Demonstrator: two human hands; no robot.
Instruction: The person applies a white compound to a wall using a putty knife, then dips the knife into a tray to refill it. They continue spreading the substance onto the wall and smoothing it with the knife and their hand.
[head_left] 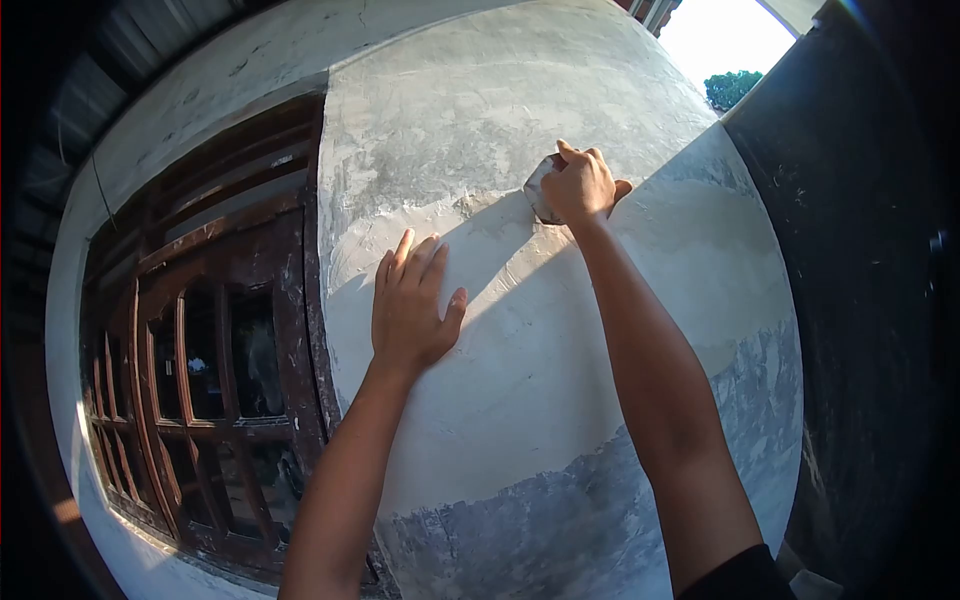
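Observation:
My right hand (pixel 582 188) is wrapped round a putty knife, high on the wall (pixel 500 400). Its broad greyish blade (pixel 541 190) shows left of my fingers, against the plaster, and a brownish handle end sticks out at the right; the rest of the grip is hidden by the hand. Lower and to the left, my left hand (pixel 412 300) rests with fingers spread on the wall, holding nothing. Around both hands runs a band of smooth, pale plaster, with rougher grey patches above and below it.
A dark brown wooden window (pixel 220 350) with glass panes is set into the wall at the left. On the right stands a dark panel (pixel 850 250), meeting the wall's edge. Sunlight and my arms' shadows cross the plaster.

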